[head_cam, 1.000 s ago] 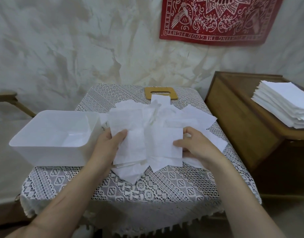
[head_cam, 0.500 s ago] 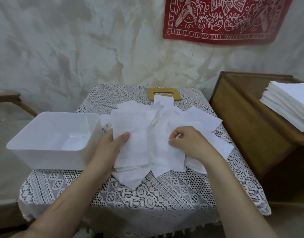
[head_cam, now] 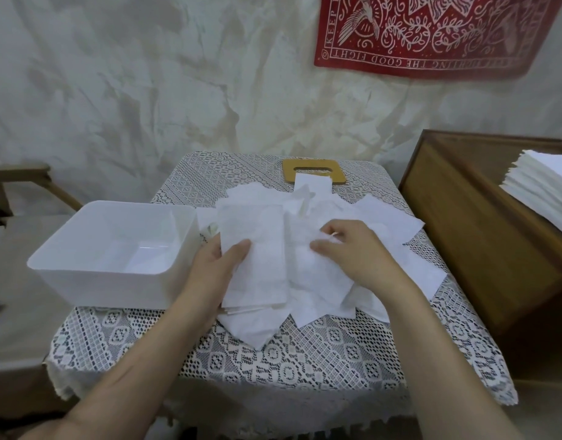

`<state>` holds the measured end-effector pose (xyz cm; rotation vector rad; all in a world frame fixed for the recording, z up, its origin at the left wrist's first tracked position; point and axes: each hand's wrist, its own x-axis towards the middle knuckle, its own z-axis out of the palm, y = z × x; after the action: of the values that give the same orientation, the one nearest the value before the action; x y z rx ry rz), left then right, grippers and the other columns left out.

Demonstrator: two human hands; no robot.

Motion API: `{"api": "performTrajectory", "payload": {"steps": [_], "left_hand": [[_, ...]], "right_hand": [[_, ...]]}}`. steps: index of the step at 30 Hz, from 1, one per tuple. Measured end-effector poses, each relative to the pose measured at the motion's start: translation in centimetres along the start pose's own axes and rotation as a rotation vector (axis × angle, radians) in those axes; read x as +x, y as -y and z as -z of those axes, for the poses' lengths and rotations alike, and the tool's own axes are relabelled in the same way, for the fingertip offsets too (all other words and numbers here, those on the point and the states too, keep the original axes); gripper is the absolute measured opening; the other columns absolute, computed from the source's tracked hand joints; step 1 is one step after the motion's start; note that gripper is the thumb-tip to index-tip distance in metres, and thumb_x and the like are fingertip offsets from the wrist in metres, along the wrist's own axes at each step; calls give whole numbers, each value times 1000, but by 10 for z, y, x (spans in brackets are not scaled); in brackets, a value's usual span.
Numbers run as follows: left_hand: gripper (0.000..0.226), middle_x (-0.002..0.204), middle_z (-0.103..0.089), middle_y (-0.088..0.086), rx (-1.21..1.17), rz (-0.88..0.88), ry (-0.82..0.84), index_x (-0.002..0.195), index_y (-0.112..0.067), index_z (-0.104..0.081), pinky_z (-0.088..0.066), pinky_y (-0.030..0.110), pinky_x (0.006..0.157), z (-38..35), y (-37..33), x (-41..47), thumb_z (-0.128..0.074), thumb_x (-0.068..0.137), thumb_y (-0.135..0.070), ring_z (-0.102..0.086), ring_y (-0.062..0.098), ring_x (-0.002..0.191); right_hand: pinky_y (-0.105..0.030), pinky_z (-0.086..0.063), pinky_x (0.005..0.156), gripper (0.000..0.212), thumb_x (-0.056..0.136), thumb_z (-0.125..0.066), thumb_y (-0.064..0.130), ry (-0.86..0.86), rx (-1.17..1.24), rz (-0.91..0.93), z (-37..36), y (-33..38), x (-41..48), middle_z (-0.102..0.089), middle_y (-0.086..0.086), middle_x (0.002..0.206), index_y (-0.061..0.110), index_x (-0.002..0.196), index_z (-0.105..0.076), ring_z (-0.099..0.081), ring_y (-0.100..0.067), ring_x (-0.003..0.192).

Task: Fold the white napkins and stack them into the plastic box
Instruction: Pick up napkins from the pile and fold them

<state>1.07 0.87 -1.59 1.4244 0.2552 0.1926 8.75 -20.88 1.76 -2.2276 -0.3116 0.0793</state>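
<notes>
Your left hand (head_cam: 216, 269) grips the left edge of the top napkin (head_cam: 257, 249), thumb pressed on its upper face and the other fingers tucked out of sight beneath it. Your right hand (head_cam: 357, 254) sits on the rumpled right part of that same sheet, fingers curled, with a bit of the white paper pinched between thumb and forefinger. The left part of the sheet lies flat as a long rectangle, and a crease runs down between your two hands. The top napkin rests on the napkin pile (head_cam: 397, 227), a loose fan of white sheets spread over the middle of the lace-covered table (head_cam: 273, 360), with corners sticking out toward you and to the right. The plastic box (head_cam: 98, 290) stands open side up at the table's left edge, just beside the pile and close to your left hand. A tan wooden piece (head_cam: 288, 173) lies at the table's far side, partly under one sheet. To the right, a neat napkin stack (head_cam: 546, 185) sits on a wooden cabinet (head_cam: 463, 236), well apart from the pile. A red patterned cloth (head_cam: 432, 33) hangs on the wall behind.
</notes>
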Motion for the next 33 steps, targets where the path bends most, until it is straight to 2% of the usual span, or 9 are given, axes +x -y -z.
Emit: {"api": "performTrajectory", "payload": {"steps": [4, 7, 10, 14, 16, 20, 26, 30, 33], "left_hand": [[18, 111, -79, -3, 4, -9, -15, 116, -25, -71, -57, 50, 96, 0, 1, 0, -58, 104, -21, -76, 21, 101], [19, 112, -79, -2, -6, 2, -3, 118, -25, -70, -56, 52, 99, -2, 2, 0, -58, 104, -22, -75, 22, 104], [20, 114, -79, -2, -7, 1, 11, 119, -25, -70, -55, 53, 100, -2, 2, -1, -57, 105, -22, -75, 22, 107], [22, 115, -78, 2, -15, 2, 21, 121, -22, -70, -53, 57, 103, -3, 4, 0, -54, 107, -22, -74, 26, 109], [23, 117, -78, 3, -29, 12, 21, 123, -21, -69, -52, 57, 104, -2, 5, 1, -53, 107, -22, -73, 26, 111], [22, 116, -78, 2, -49, 29, 9, 122, -21, -70, -53, 56, 103, -1, 6, 3, -54, 107, -22, -74, 26, 109], [21, 113, -79, 8, -67, 45, 12, 119, -15, -71, -54, 59, 101, -4, 7, 5, -56, 105, -19, -74, 30, 106], [23, 114, -79, 7, -103, 79, 48, 118, -15, -71, -54, 52, 102, -10, 7, 4, -52, 108, -23, -74, 26, 108], [28, 117, -78, 3, -153, 111, 52, 121, -16, -69, -54, 43, 100, -12, 6, 4, -50, 108, -31, -72, 25, 114]], "right_hand": [[-37, -50, 75, 18, 88, -76, 25, -184, 323, -77, 14, -8, -4, -76, -10, 91, 12, 83, -66, -70, -32, 84], [-35, -44, 71, 22, 88, -75, 32, 27, 86, -158, 12, -22, -11, -65, 8, 71, 16, 77, -65, -62, -18, 76], [-36, -44, 74, 23, 89, -72, 41, 16, -51, -146, 9, -21, -12, -65, 11, 72, 18, 84, -71, -60, -13, 76], [-31, -40, 64, 23, 89, -73, 27, 102, -151, -154, 15, -18, -11, -61, 7, 70, 20, 70, -62, -57, -16, 72], [-27, -38, 57, 26, 90, -73, 18, 143, -37, -186, 20, -18, -14, -59, 3, 66, 17, 69, -57, -53, -15, 62], [-21, -43, 49, 25, 95, -69, 12, 30, 376, -182, 36, -4, -21, -60, 2, 60, 16, 76, -54, -53, -10, 49], [-20, -51, 53, 12, 97, -66, 10, -85, 757, -59, 24, 23, -30, -73, -4, 79, 17, 88, -63, -62, -11, 58], [-27, -54, 58, 8, 95, -68, 11, 33, 655, -104, -8, 27, -28, -73, -7, 83, 9, 90, -62, -65, -15, 63], [-41, -59, 70, 12, 95, -69, 16, 26, 501, -113, -23, 24, -25, -77, -9, 88, 6, 92, -63, -72, -23, 73]]}}
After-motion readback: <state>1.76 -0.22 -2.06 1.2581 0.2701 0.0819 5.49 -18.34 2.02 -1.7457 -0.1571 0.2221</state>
